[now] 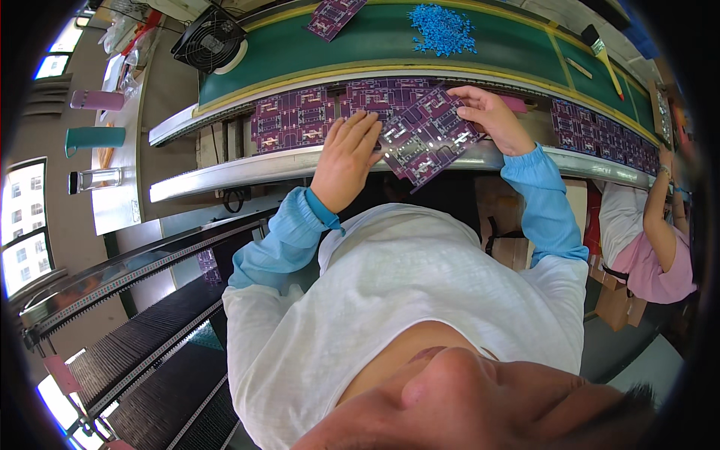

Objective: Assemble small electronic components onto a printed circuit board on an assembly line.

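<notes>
A purple circuit board panel is tilted over the front rail in front of me. My right hand is closed on its upper right edge, thumb and fingers at the corner. My left hand has its fingers stretched out over the line of boards, its thumb beside the tilted panel's left corner; whether it touches that panel I cannot tell. Under and beside my left fingers, another purple board panel lies on the rails. Part of a further board shows behind the tilted one.
Beyond the rails runs a green belt with a pile of small blue parts, a loose board and a brush. A black fan stands at far left. More boards lie right, near a co-worker. Slotted racks stand lower left.
</notes>
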